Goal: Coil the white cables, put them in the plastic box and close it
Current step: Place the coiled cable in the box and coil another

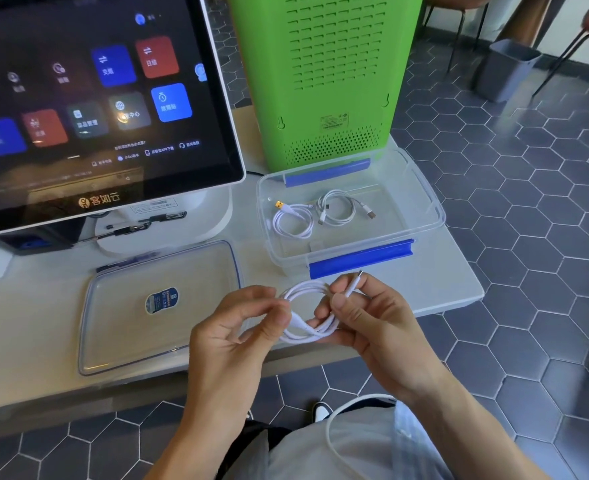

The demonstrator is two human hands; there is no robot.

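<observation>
A: Step in hand: coiling cable 3. Both hands over the front edge of the desk point(442, 292), just in front of the plastic box point(421, 206).

B: Grip state?

A: Left hand point(237, 327) pinching 1 side of the white cable coil point(312, 336) between thumb and fingers. Right hand point(366, 320) closed narrow on the other side, thumb pressing the connector end against the loops. Coil held in air, clear of the desk.

B: Box contents?

A: 2 coiled white cables point(321, 213) on the box floor, toward its left side. Box open, near the right end of the desk. Lid point(120, 341) flat on the desk to its left, by the front edge.

B: Next move?

A: Probably: tuck the loose end so the loops hold, then carry forward and lower into the free right half of the box. After that, lid on, blue clips point(359, 258) pressed down.
</observation>
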